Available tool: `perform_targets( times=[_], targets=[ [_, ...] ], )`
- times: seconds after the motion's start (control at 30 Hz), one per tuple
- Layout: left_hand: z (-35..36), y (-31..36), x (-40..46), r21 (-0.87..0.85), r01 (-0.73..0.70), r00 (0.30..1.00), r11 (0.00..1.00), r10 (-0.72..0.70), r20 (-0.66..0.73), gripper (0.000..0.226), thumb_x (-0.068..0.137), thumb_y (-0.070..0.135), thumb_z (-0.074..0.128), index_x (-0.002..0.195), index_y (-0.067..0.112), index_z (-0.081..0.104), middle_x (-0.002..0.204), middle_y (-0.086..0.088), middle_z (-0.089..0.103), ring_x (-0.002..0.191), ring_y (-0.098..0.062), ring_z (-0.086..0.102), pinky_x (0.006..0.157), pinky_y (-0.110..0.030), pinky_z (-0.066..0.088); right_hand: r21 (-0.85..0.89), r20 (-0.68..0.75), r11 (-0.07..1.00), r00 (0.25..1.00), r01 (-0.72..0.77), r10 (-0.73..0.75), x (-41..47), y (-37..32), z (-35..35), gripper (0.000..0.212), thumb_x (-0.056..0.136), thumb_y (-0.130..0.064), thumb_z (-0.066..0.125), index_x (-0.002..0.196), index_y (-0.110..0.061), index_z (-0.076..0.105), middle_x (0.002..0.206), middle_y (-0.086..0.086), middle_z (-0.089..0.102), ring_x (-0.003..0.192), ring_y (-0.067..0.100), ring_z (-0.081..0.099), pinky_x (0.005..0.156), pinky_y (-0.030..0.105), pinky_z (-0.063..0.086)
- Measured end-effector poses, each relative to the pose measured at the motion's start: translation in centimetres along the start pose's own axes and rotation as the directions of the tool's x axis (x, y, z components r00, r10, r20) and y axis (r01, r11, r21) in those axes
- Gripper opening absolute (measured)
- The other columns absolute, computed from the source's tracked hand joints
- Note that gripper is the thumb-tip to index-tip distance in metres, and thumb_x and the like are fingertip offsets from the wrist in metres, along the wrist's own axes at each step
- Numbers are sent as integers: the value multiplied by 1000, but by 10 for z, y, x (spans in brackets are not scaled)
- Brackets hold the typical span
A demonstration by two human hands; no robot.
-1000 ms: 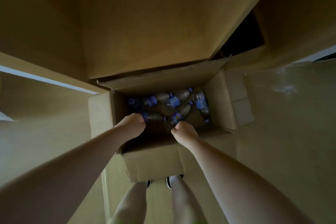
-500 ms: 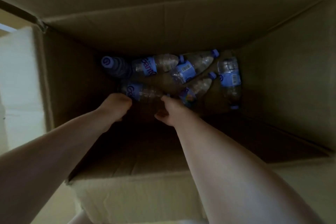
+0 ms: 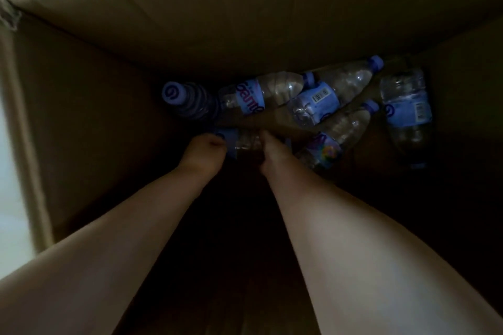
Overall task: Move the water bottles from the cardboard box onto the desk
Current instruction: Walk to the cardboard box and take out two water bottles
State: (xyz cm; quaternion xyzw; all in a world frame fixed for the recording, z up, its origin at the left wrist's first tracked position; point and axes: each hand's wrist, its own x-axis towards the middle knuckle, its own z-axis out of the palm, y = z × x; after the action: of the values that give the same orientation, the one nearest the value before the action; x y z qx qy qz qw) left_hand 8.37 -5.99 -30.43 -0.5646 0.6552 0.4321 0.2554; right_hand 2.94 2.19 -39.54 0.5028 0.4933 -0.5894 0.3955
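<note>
Near water bottle (image 3: 241, 143) on cardboard box (image 3: 81, 117) floor apparently clasped at both ends: left hand (image 3: 205, 152), right hand (image 3: 273, 153). Other bottles (image 3: 321, 98) heaped far right.

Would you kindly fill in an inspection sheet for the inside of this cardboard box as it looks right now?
Surface: cardboard box, dim inside; desk not in view.
Job's things: nearest bottle lies between both hands; upright bottle at the left; four more lie tumbled at the back and right.
Clutter: nothing seen.
Grippers: left hand and right hand grip the nearest bottle's ends.
Cables: nothing seen.
Surroundings: bright strip beyond the left wall.
</note>
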Motion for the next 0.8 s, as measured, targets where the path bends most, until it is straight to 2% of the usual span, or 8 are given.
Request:
perform_targets(
  times=[0.07,0.13,0.23,0.33,0.47,0.63,0.7,0.8],
  targets=[
    [3,3,-3,56,-52,999,997,52,-9,25,92,1,49,108,1,67,111,-22,66,107,-35,60,80,-31,45,-260,-47,958,989,122,-139,-6,-5,0,60,91,-12,62,145,-12,37,136,16,55,122,31,55,105,41,44],
    [3,6,-12,139,-98,995,986,100,-8,26,91,1,49,112,1,65,115,-20,65,109,-32,60,87,-28,44,-501,-58,824,940,264,-336,-17,-13,-5,60,82,-18,72,136,-6,48,132,12,57,121,26,56,101,30,46],
    [-7,7,-30,221,-129,992,967,129,17,28,90,0,50,115,1,62,118,-19,63,111,-30,58,88,-25,41,-661,226,579,862,478,-454,-45,-34,-19,22,74,-14,75,93,-16,63,94,-2,66,92,13,65,77,10,44],
    [-16,12,-49,246,-165,978,955,128,162,37,87,1,60,124,0,55,123,-18,60,116,-28,56,96,-28,41,-720,421,430,835,545,-354,-76,-64,-38,23,74,-14,74,68,-27,56,63,-22,57,60,-12,54,54,1,39],
    [-13,28,-80,181,-161,925,970,84,371,68,77,14,77,135,5,42,127,-13,56,115,-27,56,95,-33,46,-751,334,575,938,325,-94,-111,-112,-51,10,85,-26,67,82,-25,58,82,-5,65,79,12,65,56,23,53],
    [-2,63,-95,247,-202,940,948,117,322,87,62,34,87,131,11,40,115,0,56,111,-22,57,90,-35,49,-778,313,589,947,218,64,-140,-144,-52,23,84,-40,70,96,-22,60,97,4,68,82,16,67,50,26,55],
    [3,68,-93,138,-144,953,980,100,286,74,62,27,87,125,9,52,110,-4,64,102,-21,63,88,-38,53,-730,299,658,952,183,67,-140,-146,-56,38,85,-53,66,102,-20,62,98,5,70,83,16,68,54,27,56],
    [9,69,-86,-58,-37,978,998,48,202,28,69,25,83,90,20,65,82,-1,67,75,-14,65,63,-29,52,-461,243,887,966,37,86,-123,-146,-73,51,95,-57,46,116,-12,60,98,5,70,92,19,66,65,31,55]
  ],
)
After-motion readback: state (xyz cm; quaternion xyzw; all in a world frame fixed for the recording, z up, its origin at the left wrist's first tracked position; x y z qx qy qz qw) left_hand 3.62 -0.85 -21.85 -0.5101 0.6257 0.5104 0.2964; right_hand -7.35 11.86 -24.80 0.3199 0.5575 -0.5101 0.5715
